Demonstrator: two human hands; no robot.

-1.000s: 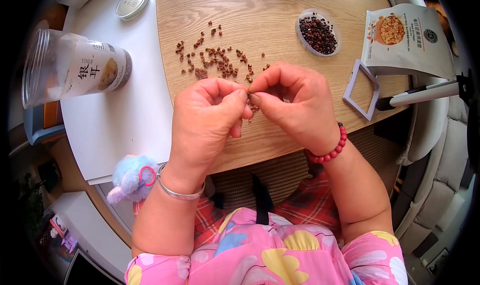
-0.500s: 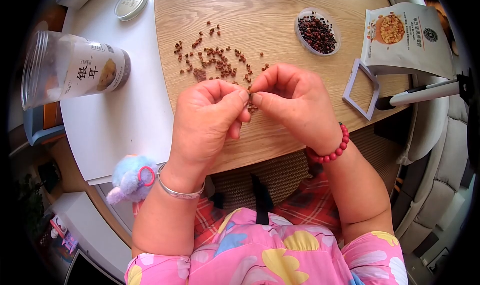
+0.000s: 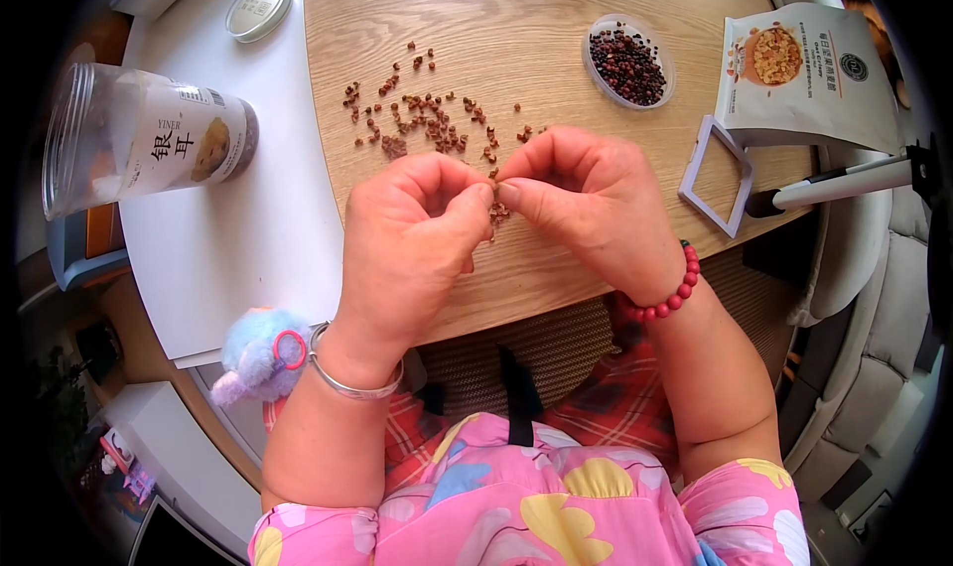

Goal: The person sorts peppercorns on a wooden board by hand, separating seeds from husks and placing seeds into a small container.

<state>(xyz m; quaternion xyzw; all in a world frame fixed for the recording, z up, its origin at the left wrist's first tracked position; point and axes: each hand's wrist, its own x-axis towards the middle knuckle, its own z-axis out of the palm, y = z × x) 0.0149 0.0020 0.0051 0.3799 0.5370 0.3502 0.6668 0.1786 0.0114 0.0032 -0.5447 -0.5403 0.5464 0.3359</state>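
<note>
Reddish-brown Sichuan peppercorns lie loosely scattered over the wooden table. Near their lower edge my left hand and my right hand meet, thumb and forefinger pinched on each. Between the touching fingertips is a tiny peppercorn, mostly covered by the fingers. A few husks lie on the wood just below the fingertips. Dark seeds and red-brown grains fill a round clear dish beyond my right hand.
A clear plastic jar lies on the white surface at left, its lid farther back. At right are a foil food pouch, a lilac frame and a black-and-white rod. A fluffy blue toy hangs by my left wrist.
My left hand's fingers have curled in slightly, and the lower fingers show less. Both hands stay together at the same spot, still pinching. The scattered peppercorns look the same.
</note>
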